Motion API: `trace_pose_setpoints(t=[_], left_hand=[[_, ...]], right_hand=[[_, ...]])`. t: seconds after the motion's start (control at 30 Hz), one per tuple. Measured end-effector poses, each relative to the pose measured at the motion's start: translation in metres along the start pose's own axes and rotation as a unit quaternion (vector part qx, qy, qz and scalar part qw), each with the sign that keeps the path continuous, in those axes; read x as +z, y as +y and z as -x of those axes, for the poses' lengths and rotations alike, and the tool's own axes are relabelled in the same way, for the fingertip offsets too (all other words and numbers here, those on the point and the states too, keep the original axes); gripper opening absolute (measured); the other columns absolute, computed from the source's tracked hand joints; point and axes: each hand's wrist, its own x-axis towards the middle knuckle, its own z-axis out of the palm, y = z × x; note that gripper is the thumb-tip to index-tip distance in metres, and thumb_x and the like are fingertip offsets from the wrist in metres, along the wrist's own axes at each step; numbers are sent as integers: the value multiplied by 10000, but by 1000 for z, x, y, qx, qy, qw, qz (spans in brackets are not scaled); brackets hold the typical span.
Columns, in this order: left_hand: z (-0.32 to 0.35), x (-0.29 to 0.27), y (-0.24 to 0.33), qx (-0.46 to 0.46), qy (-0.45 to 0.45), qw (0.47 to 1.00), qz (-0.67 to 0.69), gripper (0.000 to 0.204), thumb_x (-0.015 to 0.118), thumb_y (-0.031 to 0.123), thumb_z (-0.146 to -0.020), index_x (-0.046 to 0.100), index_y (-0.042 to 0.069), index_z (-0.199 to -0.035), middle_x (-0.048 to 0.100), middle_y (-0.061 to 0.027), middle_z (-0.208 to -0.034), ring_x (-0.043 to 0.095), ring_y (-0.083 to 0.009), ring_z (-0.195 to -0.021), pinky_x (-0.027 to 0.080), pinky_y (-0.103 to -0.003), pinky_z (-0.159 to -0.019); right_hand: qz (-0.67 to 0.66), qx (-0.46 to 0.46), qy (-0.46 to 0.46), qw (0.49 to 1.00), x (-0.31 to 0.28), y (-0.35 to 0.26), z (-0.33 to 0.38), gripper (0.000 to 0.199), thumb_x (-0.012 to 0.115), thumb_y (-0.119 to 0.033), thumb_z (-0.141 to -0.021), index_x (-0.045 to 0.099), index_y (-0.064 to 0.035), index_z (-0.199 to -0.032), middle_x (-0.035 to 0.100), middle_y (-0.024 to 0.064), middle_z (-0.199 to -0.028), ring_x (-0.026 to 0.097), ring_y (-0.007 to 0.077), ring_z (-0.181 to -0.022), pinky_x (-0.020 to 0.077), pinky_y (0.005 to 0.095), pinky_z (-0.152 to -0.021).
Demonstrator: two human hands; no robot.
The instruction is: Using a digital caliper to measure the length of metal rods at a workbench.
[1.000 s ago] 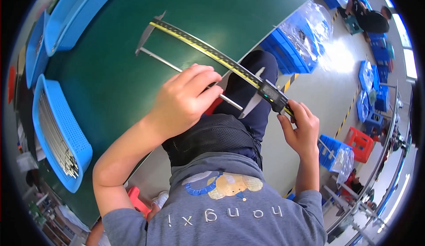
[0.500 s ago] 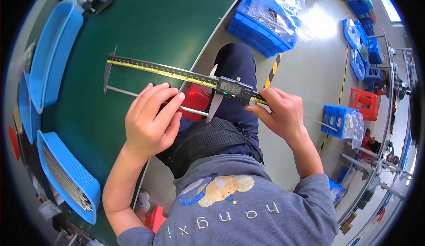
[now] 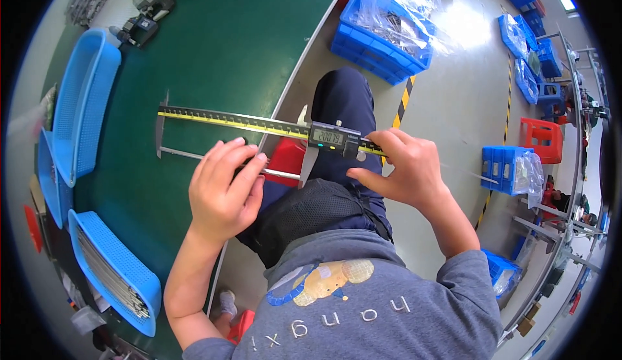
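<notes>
A long digital caliper (image 3: 233,120), with a yellow-striped beam and a black display housing, stretches from over the green table to above my lap. Between its long jaws lies a thin metal rod (image 3: 283,174), its ends at or very near both jaws. My left hand (image 3: 223,191) pinches the rod near its middle, hiding that stretch. At the beam's right end, beside the housing, my right hand (image 3: 411,169) has its fingers on the caliper. Its thumb stands a little below, apart from the roller wheel.
Light-blue baskets line the left of the green table (image 3: 194,62); the lower basket (image 3: 133,259) holds many thin rods. Black devices (image 3: 146,23) sit at the upper left. A blue crate (image 3: 379,62) with plastic bags stands right of the table, and a red stool (image 3: 543,143) farther right.
My right thumb has come down off the caliper's wheel, while the fingers stay at the beam. The left hand keeps its pinch on the rod. The whole view has shifted slightly.
</notes>
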Motion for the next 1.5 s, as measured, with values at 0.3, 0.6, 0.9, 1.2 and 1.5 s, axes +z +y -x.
trace_pose_setpoints(t=[0.3, 0.6, 0.9, 1.2, 1.5], left_hand=[[6, -10, 7, 74, -12, 993, -94, 173, 666, 60, -734, 646, 48, -906, 649, -78, -939, 647, -247, -891, 550, -396, -796], [-33, -42, 6, 99, 150, 977, -112, 220, 678, 67, -732, 636, 49, -948, 656, -85, -901, 670, -241, -835, 581, -387, -759], [-184, 9, -72, 295, 112, 933, -173, 195, 619, 97, -720, 589, 65, -910, 616, -59, -907, 645, -222, -843, 556, -319, -679], [-281, 68, -172, 227, 69, 929, -285, 134, 592, 120, -763, 572, 87, -891, 599, -61, -837, 647, -221, -787, 530, -334, -624], [-217, 21, -179, 112, 127, 937, -304, 296, 686, 59, -610, 606, 45, -894, 559, -133, -1000, 551, -300, -1001, 467, -397, -824]], right_hand=[[-11, -50, -2, 999, 3, -1, -2, 288, 719, -332, -777, 601, -81, -856, 541, 66, -665, 590, 269, -548, 457, 377, -472], [-22, -15, -19, 999, 4, 3, -6, 313, 727, -348, -762, 630, -82, -894, 576, 67, -686, 601, 279, -547, 466, 373, -482], [-43, -30, 18, 998, 8, 2, -10, 309, 730, -363, -758, 627, -90, -862, 575, 70, -668, 608, 277, -542, 479, 376, -470], [-44, -11, 15, 999, 11, -5, 0, 319, 755, -380, -733, 663, -103, -862, 632, 61, -693, 631, 270, -557, 494, 351, -488], [-66, -54, -27, 996, 20, -2, -10, 324, 768, -334, -726, 654, -74, -882, 642, 65, -713, 632, 221, -556, 486, 324, -501]])
